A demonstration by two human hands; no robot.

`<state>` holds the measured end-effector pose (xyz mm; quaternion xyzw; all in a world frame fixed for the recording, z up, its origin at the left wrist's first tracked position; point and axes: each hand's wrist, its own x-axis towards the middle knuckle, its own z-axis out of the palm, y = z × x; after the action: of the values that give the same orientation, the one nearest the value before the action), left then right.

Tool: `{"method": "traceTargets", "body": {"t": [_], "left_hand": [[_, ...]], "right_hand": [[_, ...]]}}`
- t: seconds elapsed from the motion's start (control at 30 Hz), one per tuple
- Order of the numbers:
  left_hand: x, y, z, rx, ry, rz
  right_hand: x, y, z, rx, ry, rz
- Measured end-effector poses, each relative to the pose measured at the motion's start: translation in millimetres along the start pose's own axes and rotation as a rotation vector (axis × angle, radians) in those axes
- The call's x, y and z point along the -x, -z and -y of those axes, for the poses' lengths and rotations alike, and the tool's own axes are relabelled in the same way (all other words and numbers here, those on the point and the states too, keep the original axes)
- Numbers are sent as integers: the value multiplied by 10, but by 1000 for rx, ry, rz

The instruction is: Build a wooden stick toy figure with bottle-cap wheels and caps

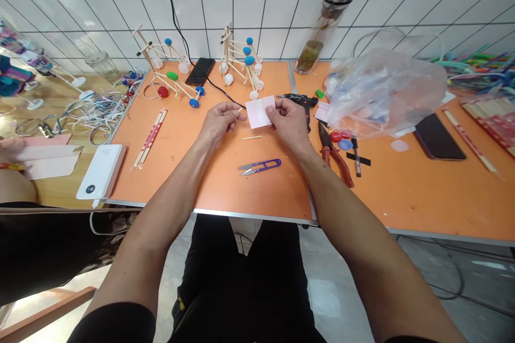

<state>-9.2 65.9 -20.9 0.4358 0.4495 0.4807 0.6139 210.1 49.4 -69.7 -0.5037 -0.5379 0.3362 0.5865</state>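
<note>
Between the thumb and fingers of my left hand (222,122) is a short wooden stick (240,110), mostly hidden by the fingertips. My right hand (290,119) pinches a pale pink square of paper (257,112) by its right side, just beside the left fingertips. Below the paper a loose piece of wooden stick (252,138) lies on the orange table (225,187). Closer to me rest purple thread snips (260,166), blades pointing left. A black glue gun (302,101) lies partly hidden behind my right hand.
Stick frames with coloured balls (171,76) (241,59) stand at the back. A tall glass bottle (326,27), a plastic bag (390,91), red-handled pliers (336,155) and a phone (438,136) are to the right. At left are wrapped chopsticks (149,139), a power bank (101,171) and another person's arm (16,185).
</note>
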Motion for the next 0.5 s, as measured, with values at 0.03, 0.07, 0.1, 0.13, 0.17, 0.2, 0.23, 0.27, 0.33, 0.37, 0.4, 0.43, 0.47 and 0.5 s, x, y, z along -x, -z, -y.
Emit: {"method": "traceTargets", "body": {"t": [0.03,0.07,0.1,0.13,0.17,0.2,0.23,0.27,0.33,0.37,0.4,0.43,0.47,0.5], "left_hand": [[2,-1,-3,-1,2,-7],[2,-2,-4,0,2,-11],[-1,-2,-2,2,-1,-14],[-5,-3,1,2,-6,-16],[-11,-3,6,1,-11,-16],[-17,-2,11,-3,-15,-15],[-23,-1,17,-8,-17,-13],[-28,2,22,-11,-18,-13],[-34,9,25,-10,-14,-14],[-35,13,24,-8,-10,-14],[-35,17,21,-5,-6,-14],[-35,19,17,-3,-5,-13],[-34,20,12,0,-6,-11],[-33,20,7,2,-9,-8]], "right_hand": [[-2,1,-1,1,-5,-2],[-4,1,-4,4,-11,-3],[-6,1,-8,7,-15,-2],[-8,2,-11,10,-18,-1],[-9,3,-14,11,-18,1],[-9,4,-16,12,-16,5],[-10,5,-17,13,-14,9],[-9,6,-17,14,-12,15],[-8,7,-17,18,-9,22],[-8,8,-17,20,-7,24],[-7,8,-17,20,-6,24],[-6,8,-17,19,-4,23],[-5,8,-19,17,-4,23],[-4,8,-20,16,-4,23]]}}
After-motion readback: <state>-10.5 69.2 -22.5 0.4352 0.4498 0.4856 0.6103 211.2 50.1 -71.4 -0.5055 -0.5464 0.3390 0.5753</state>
